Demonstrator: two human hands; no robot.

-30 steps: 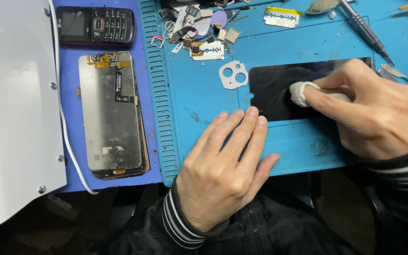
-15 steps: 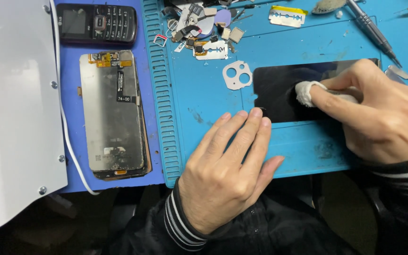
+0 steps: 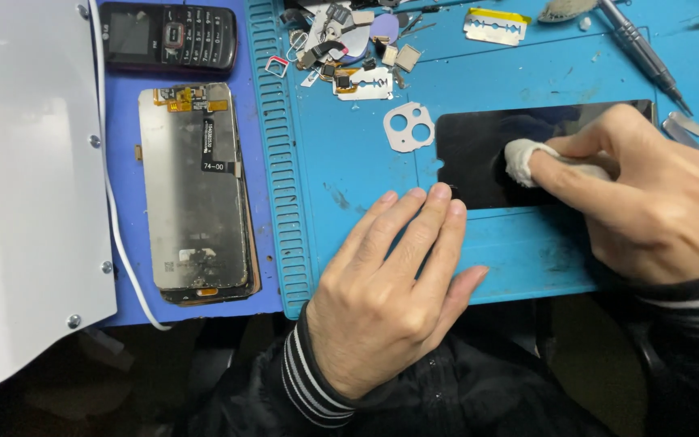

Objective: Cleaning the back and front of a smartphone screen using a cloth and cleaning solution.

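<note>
Right hand [image 3: 649,202]: fingers pinched on a white wad [image 3: 522,160], pressing it to the black glass [image 3: 479,158].
Wad: nearer the glass's middle than a second ago, when it sat further toward its left end.
Left hand [image 3: 390,283]: flat, fingers together, empty; fingertips at the glass's lower left corner, as before.
Glass: on the mat [image 3: 349,178], between both hands, unmoved.
Camera bezel [image 3: 408,127]: just beyond the left fingertips.
Screen panel [image 3: 196,186]: left of the left hand.

Dark sleeves were worn on both arms, each ended by a ribbed cuff banded in black and white; the left hand [image 3: 382,295] and right hand [image 3: 649,206] were left bare.
</note>
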